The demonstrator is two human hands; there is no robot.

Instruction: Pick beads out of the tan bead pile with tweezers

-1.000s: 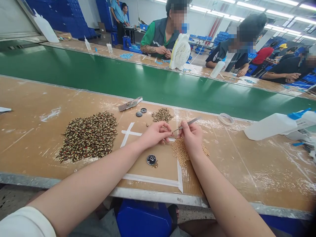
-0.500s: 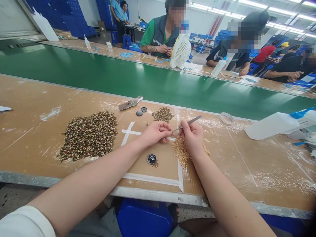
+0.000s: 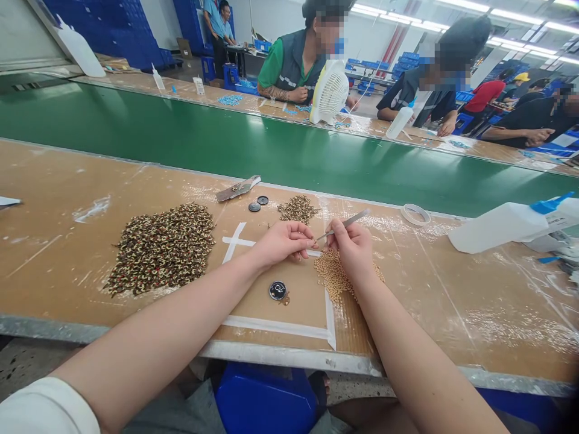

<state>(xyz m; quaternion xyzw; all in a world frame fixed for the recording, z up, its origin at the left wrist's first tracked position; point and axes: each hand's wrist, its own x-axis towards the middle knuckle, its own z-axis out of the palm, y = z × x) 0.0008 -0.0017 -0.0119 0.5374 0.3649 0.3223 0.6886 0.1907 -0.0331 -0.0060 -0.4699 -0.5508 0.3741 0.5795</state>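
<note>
My left hand (image 3: 292,241) is closed in a pinch on a tiny piece, too small to name, at its fingertips. My right hand (image 3: 348,241) grips metal tweezers (image 3: 357,217), whose tip meets the left fingertips. Under and beside the right hand spreads a pile of small tan beads (image 3: 332,274). Behind the hands lies a smaller heap of little brownish pieces (image 3: 297,208). Nearer me, a round dish of dark liquid (image 3: 277,290) sits inside the white tape outline (image 3: 280,327). To the left is a large pile of dark and cream pieces (image 3: 163,247).
Two dark round lids (image 3: 254,207) and a scrap of card (image 3: 238,188) lie behind the left hand. At right are a tape roll (image 3: 415,214) and a white bottle (image 3: 497,226). A green conveyor belt (image 3: 203,141) runs beyond the table; co-workers sit across it, near a fan (image 3: 330,93).
My hands keep almost the same pose, tweezers still at the left fingertips. The view has shifted very slightly. Across the belt, one co-worker's hands have moved apart.
</note>
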